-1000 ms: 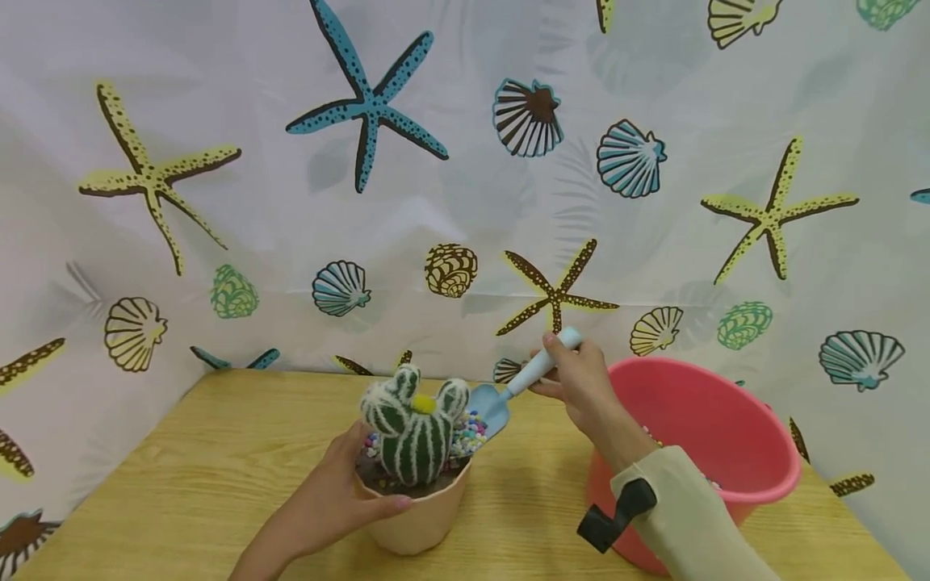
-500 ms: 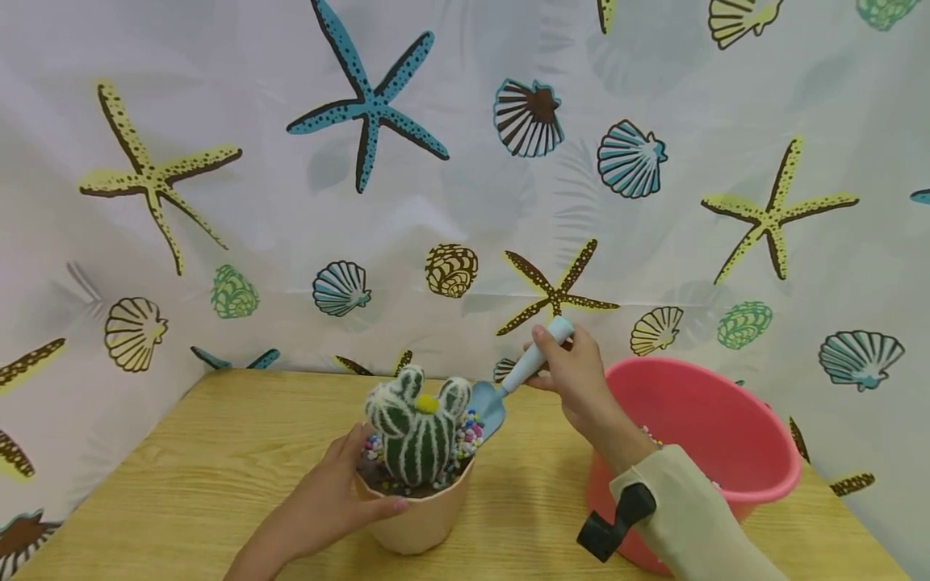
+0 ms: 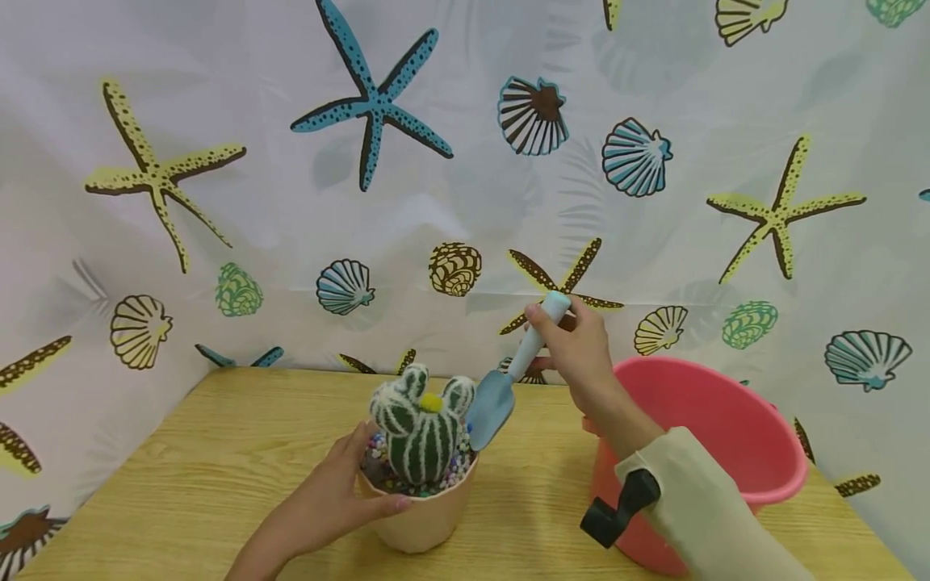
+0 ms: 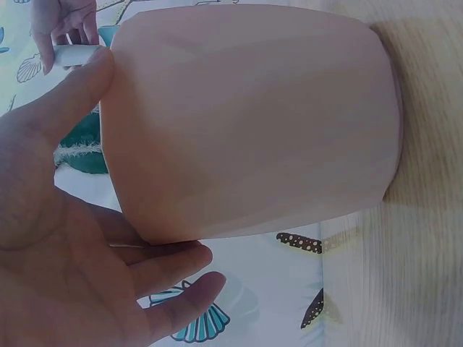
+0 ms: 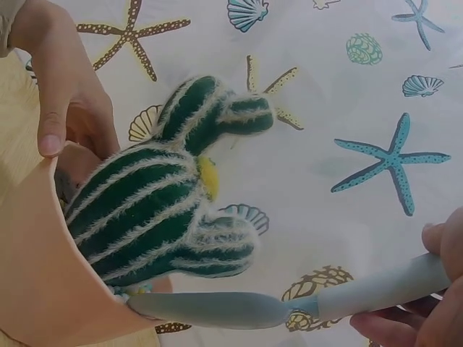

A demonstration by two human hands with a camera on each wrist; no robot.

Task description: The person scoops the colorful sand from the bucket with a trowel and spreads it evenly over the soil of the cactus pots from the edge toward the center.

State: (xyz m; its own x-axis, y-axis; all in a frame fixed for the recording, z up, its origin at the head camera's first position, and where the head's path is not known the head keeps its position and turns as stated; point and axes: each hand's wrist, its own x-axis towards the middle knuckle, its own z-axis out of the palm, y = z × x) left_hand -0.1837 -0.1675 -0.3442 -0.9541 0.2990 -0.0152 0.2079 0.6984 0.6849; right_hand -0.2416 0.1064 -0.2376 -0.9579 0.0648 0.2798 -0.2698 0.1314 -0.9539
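A plush cactus (image 3: 421, 444) with white fuzzy stripes and a yellow bloom stands in a peach flowerpot (image 3: 421, 520). Small multicoloured beads (image 3: 465, 461) surround its base. My left hand (image 3: 330, 492) grips the pot by its left side, thumb along the front rim; in the left wrist view the fingers (image 4: 173, 267) reach round the pot's wall. My right hand (image 3: 577, 347) holds a light blue trowel (image 3: 492, 407) by its handle. The blade slants steeply down, its tip at the pot's right rim beside the cactus, as the right wrist view also shows.
A pink bucket (image 3: 781, 480) stands at the right of the wooden table (image 3: 240, 444), partly behind my right forearm. A black strap mount (image 3: 621, 508) is on the right sleeve. A white curtain (image 3: 465, 194) printed with starfish and shells hangs behind the table.
My right hand has raised the handle, tilting the trowel more steeply. The beads heaped on its blade have gone into the pot. My left hand keeps its grip on the pot.
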